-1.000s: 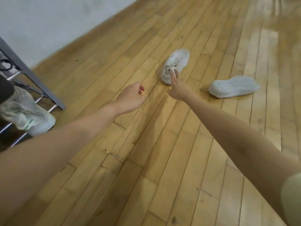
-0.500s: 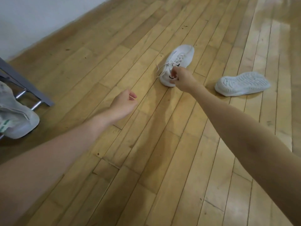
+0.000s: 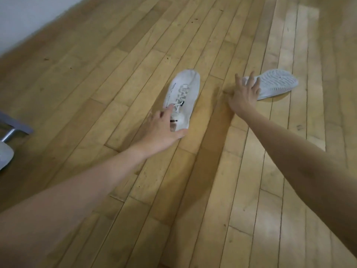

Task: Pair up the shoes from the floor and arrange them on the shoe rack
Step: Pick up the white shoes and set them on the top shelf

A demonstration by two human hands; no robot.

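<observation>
My left grip is spread and unclenched over the heel end of the upright white sneaker: forefinger at the lace knot, thumb by the heel. It looks to be touching, but nothing is clasped. My right grip is also splayed, fingertips over the near end of the overturned sneaker, which lies sole-up just beyond it. Whether those fingers rest on it or hover I cannot tell.

Both shoes lie on the wooden floor, well apart from the shoe rack, whose grey metal corner shows far out to the side of my left grip, with a bit of pale shoe beneath it.

I judge these light and soft: a knit or mesh upper that will cave under pressure, and a firmer, ridged rubber sole. The collar at the heel is the best hold on the upright one, fingers inside and thumb behind. The flipped one I would pinch across the sole's edge and roll over. Loose laces could snag, and the varnished planks look slick enough to let a nudged shoe slide.
</observation>
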